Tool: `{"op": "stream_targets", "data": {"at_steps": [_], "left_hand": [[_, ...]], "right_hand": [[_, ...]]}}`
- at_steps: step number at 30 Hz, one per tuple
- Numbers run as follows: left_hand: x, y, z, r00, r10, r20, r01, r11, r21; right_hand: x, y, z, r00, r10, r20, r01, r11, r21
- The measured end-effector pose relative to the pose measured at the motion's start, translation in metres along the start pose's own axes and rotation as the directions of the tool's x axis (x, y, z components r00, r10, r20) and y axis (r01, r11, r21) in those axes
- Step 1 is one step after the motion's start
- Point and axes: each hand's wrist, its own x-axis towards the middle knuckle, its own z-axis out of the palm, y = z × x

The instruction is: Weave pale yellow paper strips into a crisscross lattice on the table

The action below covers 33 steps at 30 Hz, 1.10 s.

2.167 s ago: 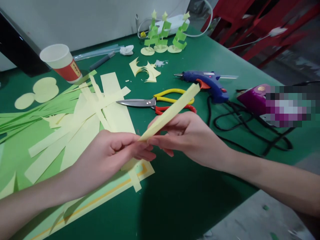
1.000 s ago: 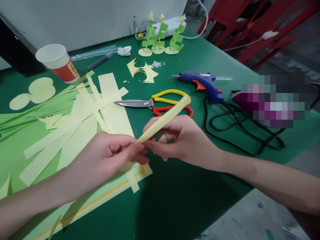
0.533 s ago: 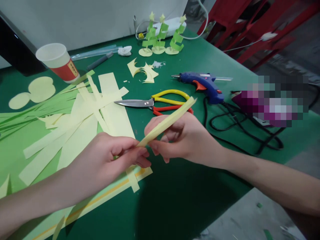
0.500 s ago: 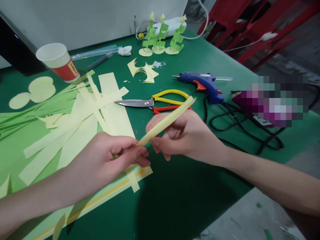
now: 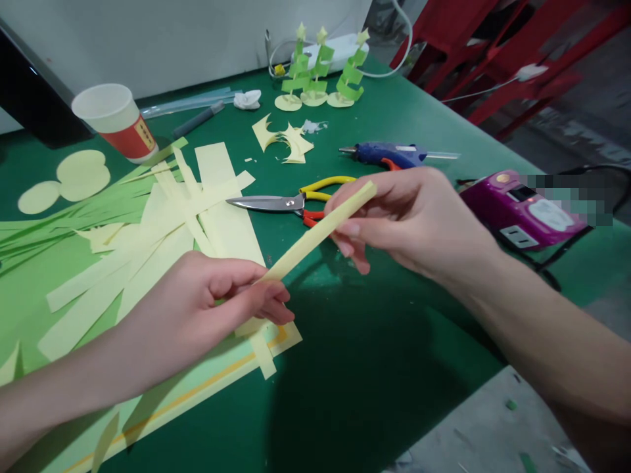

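Observation:
A pale yellow folded paper strip (image 5: pixel 308 240) slants up to the right above the green table (image 5: pixel 374 368). My left hand (image 5: pixel 207 309) pinches its lower end between thumb and fingers. My right hand (image 5: pixel 409 220) pinches the strip near its upper end, with the other fingers curled. Just behind the strip lie scissors (image 5: pixel 286 202) with yellow and red handles, partly hidden by my right hand. A blue glue gun (image 5: pixel 382 154) lies beyond that hand.
Yellow paper strips (image 5: pixel 162 243) and green strips (image 5: pixel 59 220) cover the left of the table. At the back stand a paper cup (image 5: pixel 116 121), three small green paper trees (image 5: pixel 320 69) and star offcuts (image 5: pixel 286 139). A purple device (image 5: pixel 517 209) sits at the right edge.
My right hand has slid up along the strip from near my left hand to its upper end. It now hides the scissors' handles and part of the glue gun. My left hand has held still.

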Motion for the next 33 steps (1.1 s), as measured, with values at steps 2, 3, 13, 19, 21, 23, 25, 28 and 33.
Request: {"op": "stream_targets", "data": {"at_steps": [2, 3, 13, 19, 21, 23, 25, 28, 33], "left_hand": [[0.001, 0.001, -0.001, 0.998, -0.029, 0.049, 0.027, 0.999, 0.038], [0.002, 0.002, -0.002, 0.997, -0.038, 0.06, 0.035, 0.998, 0.053], [0.002, 0.002, -0.004, 0.998, -0.045, 0.051, 0.045, 0.999, -0.005], [0.003, 0.001, -0.003, 0.999, -0.025, 0.044, 0.024, 1.0, 0.011], [0.003, 0.0, -0.002, 0.998, -0.016, 0.06, 0.016, 1.0, -0.009], [0.003, -0.001, -0.001, 0.997, -0.025, 0.07, 0.027, 0.999, -0.026], [0.003, -0.002, -0.001, 0.996, -0.042, 0.078, 0.045, 0.998, -0.042], [0.003, -0.002, 0.0, 0.996, -0.048, 0.081, 0.053, 0.996, -0.066], [0.003, -0.004, 0.001, 0.996, -0.021, 0.088, 0.027, 0.998, -0.063]], "right_hand": [[0.002, 0.001, -0.006, 0.999, -0.019, -0.032, 0.019, 1.0, -0.016], [0.003, 0.001, -0.009, 0.998, -0.028, -0.055, 0.027, 0.999, -0.019], [0.013, -0.005, -0.024, 0.956, -0.102, -0.277, 0.125, 0.99, 0.067], [-0.001, 0.007, 0.013, 0.954, 0.093, 0.284, -0.109, 0.993, 0.042], [-0.004, 0.009, 0.023, 0.956, 0.136, 0.26, -0.156, 0.986, 0.058], [-0.005, 0.009, 0.026, 0.973, 0.142, 0.184, -0.163, 0.981, 0.107], [-0.005, 0.008, 0.023, 0.992, 0.091, 0.086, -0.104, 0.982, 0.161], [-0.003, 0.007, 0.017, 0.998, 0.037, 0.047, -0.045, 0.984, 0.173], [-0.005, 0.006, 0.026, 0.961, 0.131, 0.244, -0.165, 0.979, 0.123]]}}
